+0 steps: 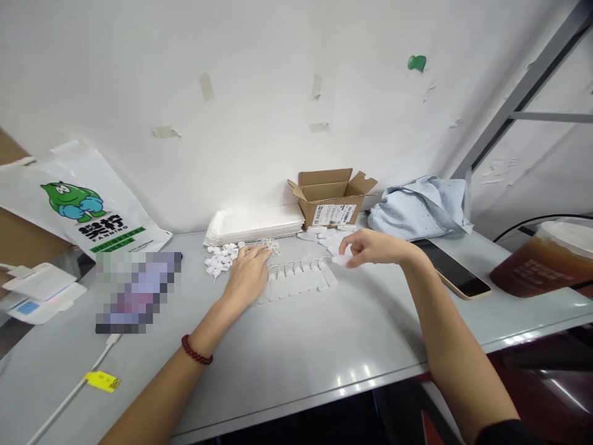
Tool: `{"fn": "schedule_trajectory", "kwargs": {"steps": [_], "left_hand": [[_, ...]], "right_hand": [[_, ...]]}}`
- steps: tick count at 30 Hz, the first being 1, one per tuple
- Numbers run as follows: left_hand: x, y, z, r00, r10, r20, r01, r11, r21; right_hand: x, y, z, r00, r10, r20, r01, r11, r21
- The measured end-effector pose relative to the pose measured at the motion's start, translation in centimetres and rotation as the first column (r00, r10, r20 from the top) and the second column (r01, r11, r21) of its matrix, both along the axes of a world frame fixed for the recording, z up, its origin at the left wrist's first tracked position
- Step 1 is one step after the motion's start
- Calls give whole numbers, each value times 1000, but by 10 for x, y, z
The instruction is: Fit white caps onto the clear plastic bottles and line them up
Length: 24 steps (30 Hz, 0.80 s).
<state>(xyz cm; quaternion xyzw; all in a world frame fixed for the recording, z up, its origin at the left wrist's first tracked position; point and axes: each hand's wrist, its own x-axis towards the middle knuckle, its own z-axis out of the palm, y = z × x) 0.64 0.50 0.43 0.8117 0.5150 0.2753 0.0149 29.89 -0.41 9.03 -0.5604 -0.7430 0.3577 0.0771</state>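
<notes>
**A row of white tags point(296, 283) between the left hand point(252, 262) and the right hand point(354, 248)**

The right thumb and index finger are bent to a narrow pinch, just beside a pale white piece point(340, 259) right of the centre of the frame; whether they grip it or only touch it, I cannot tell. The left fingers are long and slightly spread, at the left end of the row; what is under them is hidden.

The tags lie side by side at the centre of the frame, with thin loops at their upper ends. Here is the main danger, I think — a fingertip catching one loop could pull several tags out of line.

Around the left fingertips are a heap of small white pieces point(220, 259) and a tangle of white string point(272, 246). A careless sweep of this hand could mix them. Farther, at the right edge, stands a cup of brown drink point(542, 262) — an elbow pushed outward might spill it.
</notes>
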Motion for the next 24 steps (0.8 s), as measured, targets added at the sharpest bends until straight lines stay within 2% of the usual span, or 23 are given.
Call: {"fn": "schedule_trajectory", "kwargs": {"steps": [4,7,10,13,15,17,21,24], "left_hand": [[0,5,-3,1000,1,2,-1,1000,-18],[0,7,-3,1000,3,13,-3,1000,-14],[-1,8,1,998,12,60,-11,1000,-11],[-2,8,8,973,20,230,-5,998,-64],[-3,7,13,930,29,366,20,991,-131],[-3,5,19,887,64,457,41,975,-217],[-4,2,29,836,187,516,34,920,-389],[-6,1,33,802,207,560,56,907,-417]], "right_hand": [[-19,0,-6,977,-65,-204,105,976,190],[-37,-1,-15,960,-59,-275,141,947,288],[-51,-2,-25,969,-43,-243,152,880,449],[-62,-2,-34,994,-29,-108,89,792,604],[-66,-3,-38,999,-20,-39,40,772,634],[-70,-5,-40,1000,-11,2,8,776,630],[-74,-7,-42,998,11,63,-48,779,625],[-74,-7,-44,997,21,78,-66,763,643]]}}
